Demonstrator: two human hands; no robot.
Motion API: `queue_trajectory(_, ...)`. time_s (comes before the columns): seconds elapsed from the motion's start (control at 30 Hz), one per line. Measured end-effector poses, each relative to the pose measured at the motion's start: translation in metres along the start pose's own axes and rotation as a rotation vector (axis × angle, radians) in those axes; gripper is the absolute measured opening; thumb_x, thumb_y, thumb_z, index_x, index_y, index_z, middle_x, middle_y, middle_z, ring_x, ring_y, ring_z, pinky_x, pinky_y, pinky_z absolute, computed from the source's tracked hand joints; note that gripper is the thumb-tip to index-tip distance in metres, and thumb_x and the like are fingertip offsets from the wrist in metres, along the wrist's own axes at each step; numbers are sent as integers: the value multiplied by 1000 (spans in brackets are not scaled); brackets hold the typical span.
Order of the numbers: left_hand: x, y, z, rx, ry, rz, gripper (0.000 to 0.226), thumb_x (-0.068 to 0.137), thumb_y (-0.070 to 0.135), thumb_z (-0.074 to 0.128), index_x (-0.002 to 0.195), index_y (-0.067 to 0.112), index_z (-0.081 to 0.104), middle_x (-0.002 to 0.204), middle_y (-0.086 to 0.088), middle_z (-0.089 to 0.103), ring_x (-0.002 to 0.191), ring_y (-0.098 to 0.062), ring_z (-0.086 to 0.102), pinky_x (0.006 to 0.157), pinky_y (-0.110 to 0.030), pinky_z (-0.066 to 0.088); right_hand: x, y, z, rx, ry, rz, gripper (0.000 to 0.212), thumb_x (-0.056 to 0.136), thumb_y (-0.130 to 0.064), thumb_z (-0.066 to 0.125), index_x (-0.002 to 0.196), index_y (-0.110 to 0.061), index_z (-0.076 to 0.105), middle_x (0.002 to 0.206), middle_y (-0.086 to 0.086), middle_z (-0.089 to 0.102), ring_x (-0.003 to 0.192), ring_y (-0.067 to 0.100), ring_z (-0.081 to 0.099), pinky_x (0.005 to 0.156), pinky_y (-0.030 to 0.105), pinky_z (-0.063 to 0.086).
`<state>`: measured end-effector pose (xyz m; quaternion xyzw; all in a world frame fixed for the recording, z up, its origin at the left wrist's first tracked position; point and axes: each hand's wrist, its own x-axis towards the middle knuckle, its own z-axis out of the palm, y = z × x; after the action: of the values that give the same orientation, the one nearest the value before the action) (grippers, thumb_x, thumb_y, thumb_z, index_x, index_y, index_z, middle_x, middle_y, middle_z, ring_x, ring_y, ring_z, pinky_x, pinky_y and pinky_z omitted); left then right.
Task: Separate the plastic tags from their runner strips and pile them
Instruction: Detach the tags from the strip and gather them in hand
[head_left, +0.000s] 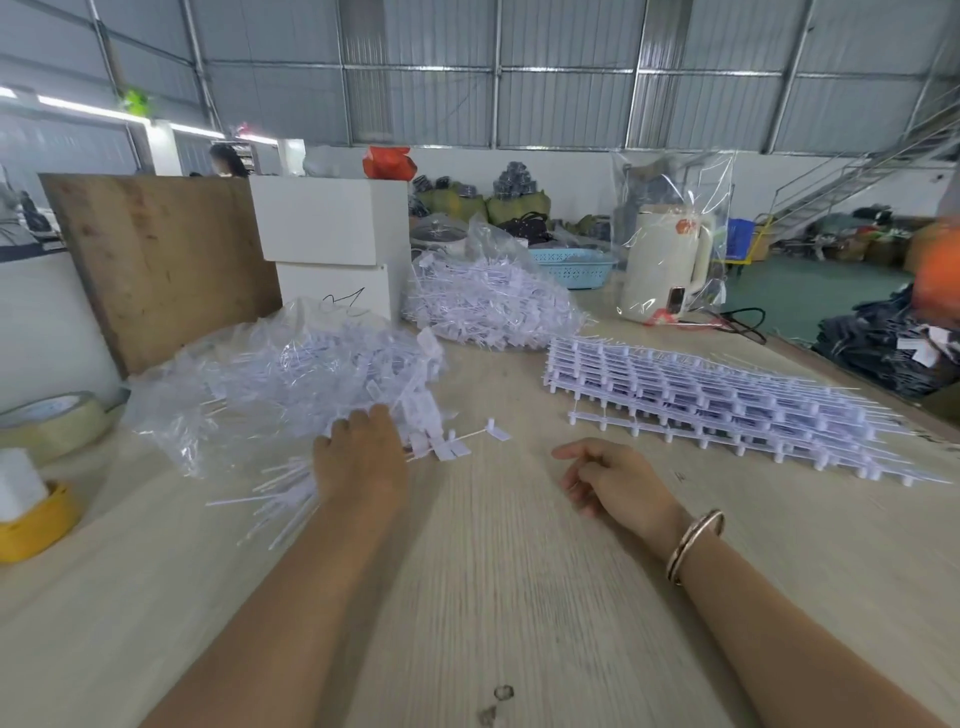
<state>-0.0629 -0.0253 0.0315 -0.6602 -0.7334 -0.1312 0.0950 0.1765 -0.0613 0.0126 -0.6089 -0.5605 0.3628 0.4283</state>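
Two bare hands on the wooden table (493, 597): left hand (361, 460) reaches into the loose tags (311, 374) at centre left, its fingers hidden, grip indeterminate; right hand (613, 480) rests loosely curled, holding nothing. Stacked runner strips (701, 400) run lengthwise toward lower right. White boxes (332, 244), kettle (665, 260) behind; scrawl illegible.

A roll of clear packing tape (54, 423) lies at the bench's left edge; stacked white cardboard boxes (332, 244) and a cream plastic kettle (665, 265) stand along its far edge.
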Motion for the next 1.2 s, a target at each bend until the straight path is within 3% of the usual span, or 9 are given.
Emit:
queue_trajectory(0.07, -1, -5, 5, 63, -62, -45, 39, 94, 32, 40, 128, 13, 42, 125, -7, 46, 118, -25, 42, 96, -36, 33, 0, 0, 0, -5, -5, -3, 39, 90, 5, 37, 88, -22, 65, 72, 6, 64, 53, 13, 56, 47, 22, 45)
queue_trajectory(0.2, -1, -4, 4, 17, 99, 17, 44, 89, 42, 38, 123, 16, 48, 119, -4, 48, 113, -25, 42, 94, -38, 31, -1, 1, 0, 15, -10, -24, 38, 91, 5, 37, 88, -19, 66, 69, 4, 63, 51, 12, 55, 47, 23, 44)
queue_trajectory(0.37, -3, -6, 17, 8, -33, 128, 44, 95, 42, 35, 137, 28, 35, 133, -3, 40, 121, -25, 41, 96, -39, 34, -1, 2, 0, 15, -11, -31, 37, 91, 4, 38, 88, -18, 67, 69, 4, 63, 54, 13, 55, 49, 24, 45)
queue_trajectory(0.57, 1, -3, 21, 40, 179, 150, 36, 97, 37, 39, 132, 33, 47, 131, 3, 45, 120, -21, 41, 96, -35, 32, -2, 3, 1, -11, 9, -52, 36, 91, 3, 38, 87, -17, 68, 68, 2, 62, 53, 15, 55, 49, 26, 46)
queue_trajectory(0.67, -9, 12, 15, -128, 317, 324, 32, 90, 42, 48, 111, 24, 66, 110, 1, 59, 103, -23, 52, 85, -37, 37, -2, 3, 3, -15, 23, -62, 37, 93, 2, 38, 85, -19, 68, 71, 3, 62, 56, 19, 54, 52, 30, 45)
queue_trajectory(0.77, -21, 30, 17, -104, 141, 412, 40, 85, 57, 43, 100, 25, 62, 96, 4, 65, 94, -20, 59, 82, -35, 38, -2, 1, 4, -42, 22, -68, 38, 92, 2, 39, 83, -21, 68, 69, 1, 62, 52, 12, 54, 49, 24, 46)
queue_trajectory(0.93, -23, 34, 19, -105, -65, 350, 21, 90, 36, 44, 90, 18, 55, 85, -2, 63, 80, -24, 62, 70, -34, 51, -4, -2, 4, -32, 17, -56, 36, 92, 3, 39, 85, -18, 68, 67, 0, 60, 50, 9, 53, 47, 20, 45)
queue_trajectory(1.03, -20, 29, 11, -154, -13, 305, 16, 92, 20, 41, 91, 13, 56, 88, -6, 64, 81, -26, 62, 63, -31, 42, -5, -4, 5, -18, 21, -52, 34, 92, 3, 40, 88, -13, 69, 69, 2, 60, 52, 11, 52, 45, 18, 45)
queue_trajectory(1.2, -2, -15, -5, -105, 193, 66, 16, 96, 26, 42, 95, 17, 55, 86, -1, 65, 81, -22, 60, 67, -30, 35, -4, -4, 5, -9, 8, -36, 31, 93, 1, 40, 90, -12, 69, 71, 4, 60, 52, 11, 51, 44, 18, 42)
